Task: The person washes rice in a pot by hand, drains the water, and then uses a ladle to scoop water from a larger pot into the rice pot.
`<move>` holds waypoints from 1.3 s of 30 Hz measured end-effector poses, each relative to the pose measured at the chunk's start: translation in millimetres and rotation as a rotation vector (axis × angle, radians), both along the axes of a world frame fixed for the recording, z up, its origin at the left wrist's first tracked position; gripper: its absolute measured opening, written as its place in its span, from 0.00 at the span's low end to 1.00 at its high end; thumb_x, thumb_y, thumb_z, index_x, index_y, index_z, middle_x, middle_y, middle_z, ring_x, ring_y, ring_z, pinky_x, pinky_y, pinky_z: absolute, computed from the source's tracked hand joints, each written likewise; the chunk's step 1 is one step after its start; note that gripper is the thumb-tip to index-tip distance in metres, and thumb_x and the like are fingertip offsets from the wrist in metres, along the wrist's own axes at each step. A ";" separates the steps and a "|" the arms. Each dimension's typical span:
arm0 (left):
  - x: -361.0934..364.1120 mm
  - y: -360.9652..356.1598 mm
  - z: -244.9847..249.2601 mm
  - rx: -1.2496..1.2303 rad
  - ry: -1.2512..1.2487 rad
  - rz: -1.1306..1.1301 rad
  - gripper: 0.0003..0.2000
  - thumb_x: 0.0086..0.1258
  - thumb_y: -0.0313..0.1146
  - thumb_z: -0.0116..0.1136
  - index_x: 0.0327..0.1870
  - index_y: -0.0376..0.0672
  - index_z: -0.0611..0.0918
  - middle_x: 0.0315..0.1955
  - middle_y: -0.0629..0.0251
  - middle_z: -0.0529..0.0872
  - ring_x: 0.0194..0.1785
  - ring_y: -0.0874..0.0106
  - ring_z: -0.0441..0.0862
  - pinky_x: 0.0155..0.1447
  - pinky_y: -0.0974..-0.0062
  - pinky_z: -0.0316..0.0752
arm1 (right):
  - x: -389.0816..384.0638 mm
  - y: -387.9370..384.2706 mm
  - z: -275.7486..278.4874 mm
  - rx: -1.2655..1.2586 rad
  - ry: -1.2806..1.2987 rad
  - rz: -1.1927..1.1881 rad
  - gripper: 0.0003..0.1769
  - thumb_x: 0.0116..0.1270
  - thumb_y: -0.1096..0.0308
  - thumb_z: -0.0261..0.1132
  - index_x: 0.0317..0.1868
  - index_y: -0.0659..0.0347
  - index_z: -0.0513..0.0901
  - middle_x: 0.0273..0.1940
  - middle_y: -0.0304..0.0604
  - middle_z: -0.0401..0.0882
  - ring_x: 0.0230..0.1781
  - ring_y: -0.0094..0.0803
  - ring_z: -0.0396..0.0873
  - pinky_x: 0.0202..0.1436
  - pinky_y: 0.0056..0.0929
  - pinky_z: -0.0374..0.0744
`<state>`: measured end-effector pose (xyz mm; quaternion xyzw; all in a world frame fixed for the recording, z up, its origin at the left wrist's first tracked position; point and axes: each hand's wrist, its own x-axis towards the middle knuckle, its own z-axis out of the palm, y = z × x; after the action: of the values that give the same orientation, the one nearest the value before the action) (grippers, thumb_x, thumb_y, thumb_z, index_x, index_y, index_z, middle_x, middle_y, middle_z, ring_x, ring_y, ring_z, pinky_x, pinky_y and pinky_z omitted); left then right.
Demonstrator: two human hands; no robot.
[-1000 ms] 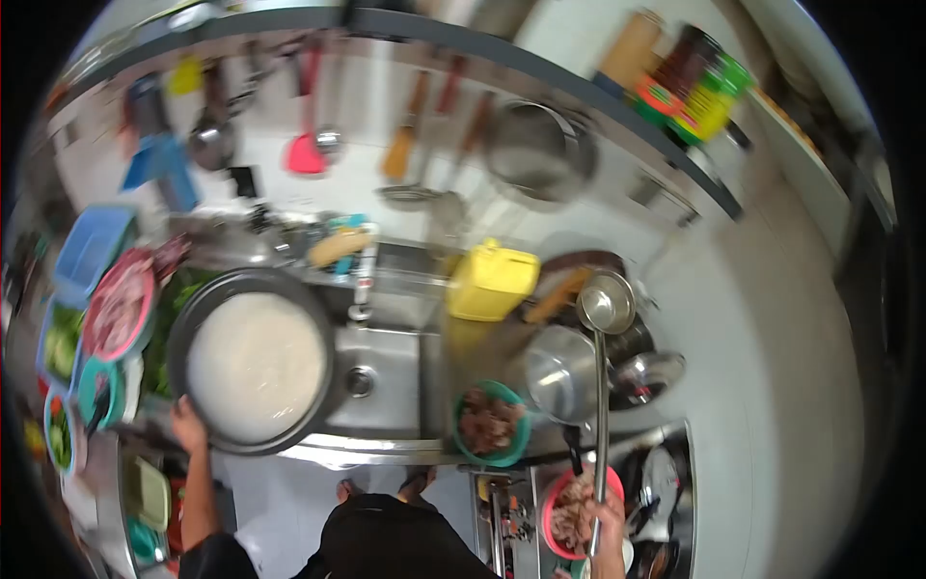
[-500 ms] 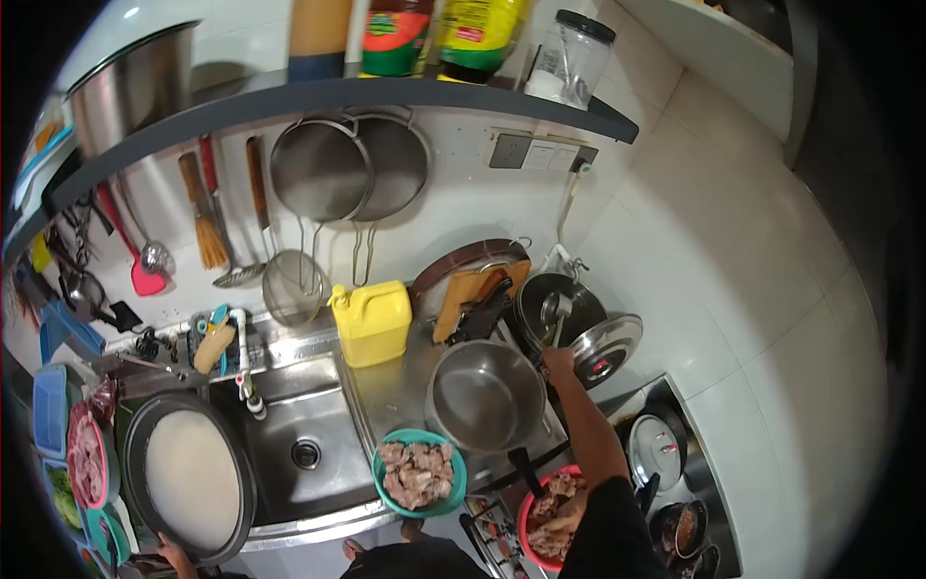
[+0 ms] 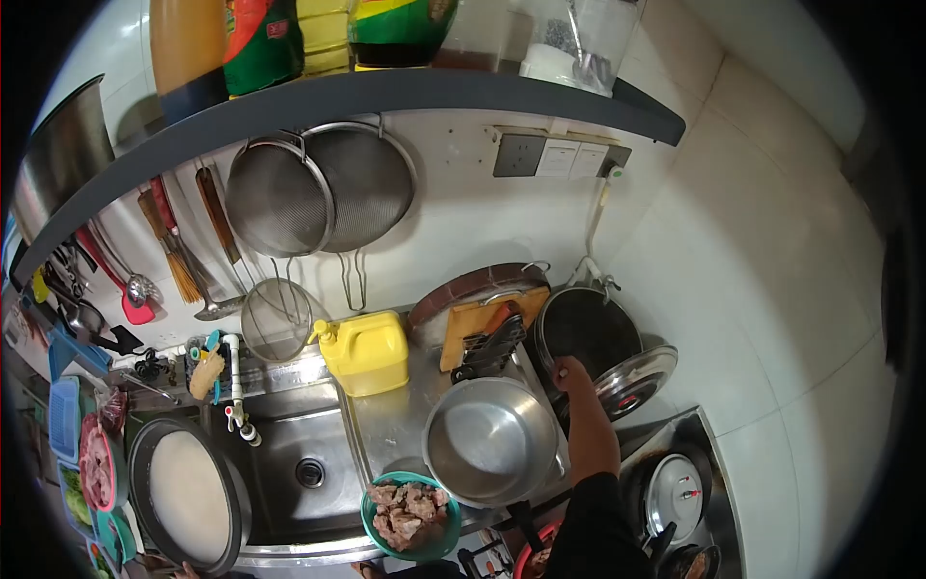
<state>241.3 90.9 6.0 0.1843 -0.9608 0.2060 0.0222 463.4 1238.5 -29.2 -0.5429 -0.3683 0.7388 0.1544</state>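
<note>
My right hand (image 3: pixel 573 374) is closed at the near rim of a deep dark pot (image 3: pixel 596 333), at the right of the counter. It appears to grip a ladle's handle; the ladle's bowl does not show now. Just left of this hand stands a wide steel pot (image 3: pixel 490 439) with nothing in it. A steel lid (image 3: pixel 637 381) leans against the dark pot, beside my wrist. At the bottom left edge, only a bit of my left hand (image 3: pixel 185 571) shows, near the rim of a black basin (image 3: pixel 239 521) of cloudy whitish liquid. Its fingers are mostly cut off.
A teal bowl (image 3: pixel 367 511) of meat pieces sits before the steel pot. A red bowl (image 3: pixel 526 560) is partly behind my sleeve. Left of a yellow jug (image 3: pixel 371 357) lies the sink (image 3: pixel 280 502). A shelf (image 3: pixel 386 92) spans above; pans (image 3: pixel 673 494) stand at right.
The view has shifted and come closer. The ladle, earlier visible inside the dark pot by my right hand, no longer shows. My left hand has slipped mostly below the frame.
</note>
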 end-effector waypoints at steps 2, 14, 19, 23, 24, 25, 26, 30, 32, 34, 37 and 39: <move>-3.7 0.2 3.5 -0.063 -0.029 -0.045 0.45 0.73 0.65 0.50 0.72 0.26 0.66 0.59 0.35 0.79 0.63 0.42 0.77 0.65 0.48 0.73 | -1.6 -30.5 16.6 -0.088 0.220 -0.232 0.08 0.63 0.73 0.64 0.25 0.59 0.76 0.19 0.36 0.74 0.19 0.27 0.75 0.21 0.27 0.74; -97.7 -50.5 -36.2 0.383 0.409 0.287 0.42 0.76 0.65 0.45 0.76 0.35 0.60 0.62 0.37 0.75 0.64 0.42 0.75 0.64 0.49 0.73 | 76.0 -187.5 118.0 0.029 0.316 -0.170 0.13 0.69 0.72 0.60 0.26 0.51 0.69 0.17 0.29 0.64 0.14 0.18 0.64 0.16 0.22 0.65; -139.4 -79.0 -51.1 0.571 0.356 0.214 0.39 0.77 0.63 0.45 0.77 0.42 0.61 0.66 0.39 0.71 0.66 0.42 0.73 0.66 0.50 0.72 | 118.6 -252.8 182.0 0.115 0.288 -0.079 0.12 0.69 0.71 0.61 0.28 0.51 0.69 0.20 0.29 0.66 0.14 0.17 0.63 0.16 0.21 0.65; -170.7 -88.0 -58.8 0.595 0.407 0.079 0.38 0.77 0.63 0.45 0.77 0.44 0.61 0.68 0.40 0.69 0.67 0.41 0.71 0.67 0.47 0.70 | 141.8 -328.6 258.1 0.215 0.167 -0.081 0.08 0.67 0.72 0.63 0.30 0.54 0.72 0.21 0.31 0.70 0.15 0.17 0.64 0.16 0.22 0.64; -172.6 -80.1 -45.0 0.620 0.378 0.061 0.38 0.76 0.63 0.45 0.77 0.44 0.60 0.68 0.40 0.69 0.67 0.41 0.71 0.67 0.47 0.70 | 147.4 -348.9 277.2 0.238 0.133 -0.061 0.09 0.67 0.72 0.63 0.30 0.54 0.72 0.21 0.31 0.70 0.14 0.17 0.64 0.16 0.21 0.64; -174.2 -73.7 -31.2 0.642 0.351 0.045 0.38 0.76 0.63 0.46 0.78 0.44 0.60 0.68 0.40 0.69 0.67 0.41 0.72 0.67 0.47 0.70 | 152.9 -370.1 294.0 0.258 0.101 -0.040 0.09 0.67 0.72 0.63 0.30 0.55 0.72 0.21 0.31 0.71 0.14 0.17 0.64 0.16 0.21 0.64; -179.6 -71.0 -20.2 0.646 0.315 0.040 0.39 0.76 0.63 0.46 0.77 0.42 0.60 0.68 0.39 0.69 0.67 0.40 0.71 0.68 0.47 0.69 | 158.5 -391.0 308.9 0.281 0.097 -0.024 0.08 0.67 0.71 0.64 0.32 0.56 0.72 0.22 0.31 0.71 0.14 0.17 0.64 0.14 0.20 0.63; -210.9 -117.5 -71.6 0.821 0.285 -0.016 0.38 0.76 0.60 0.49 0.73 0.35 0.65 0.65 0.37 0.74 0.66 0.40 0.73 0.69 0.51 0.69 | 173.3 -482.8 366.2 0.333 0.030 0.078 0.07 0.69 0.70 0.63 0.34 0.56 0.72 0.21 0.30 0.69 0.11 0.15 0.60 0.12 0.18 0.59; -207.9 -124.1 -63.8 1.001 0.289 -0.039 0.36 0.75 0.59 0.51 0.68 0.32 0.72 0.61 0.38 0.79 0.64 0.42 0.76 0.68 0.53 0.70 | 182.2 -526.0 382.9 0.316 0.047 0.135 0.05 0.69 0.70 0.62 0.37 0.59 0.74 0.20 0.31 0.68 0.10 0.15 0.59 0.10 0.19 0.58; -183.7 -103.9 -29.7 1.187 0.314 -0.090 0.33 0.76 0.59 0.51 0.61 0.31 0.77 0.56 0.37 0.82 0.62 0.41 0.77 0.66 0.53 0.71 | 182.6 -565.5 394.3 0.267 0.089 0.190 0.04 0.68 0.72 0.60 0.40 0.62 0.75 0.20 0.32 0.68 0.09 0.16 0.59 0.09 0.19 0.58; -162.9 -79.4 -5.3 1.092 0.410 0.028 0.33 0.73 0.58 0.56 0.55 0.28 0.78 0.51 0.34 0.83 0.58 0.39 0.80 0.61 0.52 0.73 | 177.5 -611.8 393.9 0.226 0.120 0.290 0.07 0.66 0.75 0.58 0.43 0.66 0.76 0.19 0.34 0.68 0.07 0.18 0.58 0.07 0.20 0.57; -162.4 -81.9 -31.5 1.062 0.478 0.052 0.32 0.73 0.58 0.57 0.52 0.28 0.78 0.46 0.35 0.84 0.53 0.39 0.81 0.57 0.49 0.74 | 170.1 -631.1 398.2 0.168 0.115 0.356 0.12 0.63 0.78 0.60 0.48 0.69 0.76 0.18 0.36 0.68 0.08 0.21 0.61 0.09 0.22 0.58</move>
<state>78.9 9.0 -25.4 0.2351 -0.8960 -0.3507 0.1378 633.5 607.5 369.0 -0.4112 -0.5094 0.7510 0.0869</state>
